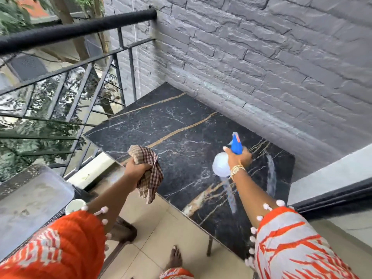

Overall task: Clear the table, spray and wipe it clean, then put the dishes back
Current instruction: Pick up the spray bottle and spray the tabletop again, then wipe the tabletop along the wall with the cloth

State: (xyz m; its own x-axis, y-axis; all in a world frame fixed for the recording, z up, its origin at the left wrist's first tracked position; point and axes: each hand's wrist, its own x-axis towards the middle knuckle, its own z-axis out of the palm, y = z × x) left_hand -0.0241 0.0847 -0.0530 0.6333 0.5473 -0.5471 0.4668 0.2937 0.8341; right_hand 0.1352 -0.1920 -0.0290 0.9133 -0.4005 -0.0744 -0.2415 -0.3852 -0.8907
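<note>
Table (181, 125) against wall (281, 67) (railing (66, 33) at left).

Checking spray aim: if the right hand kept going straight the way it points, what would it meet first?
Probably the marble table top: the right hand, holding the spray bottle, points forward and down over it. Depth is unclear.

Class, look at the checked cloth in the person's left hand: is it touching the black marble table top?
Cannot tell. In the head view the left hand grips the checked cloth at the near edge of the table; the hanging cloth overlaps that edge, so neither contact nor gap shows.
</note>
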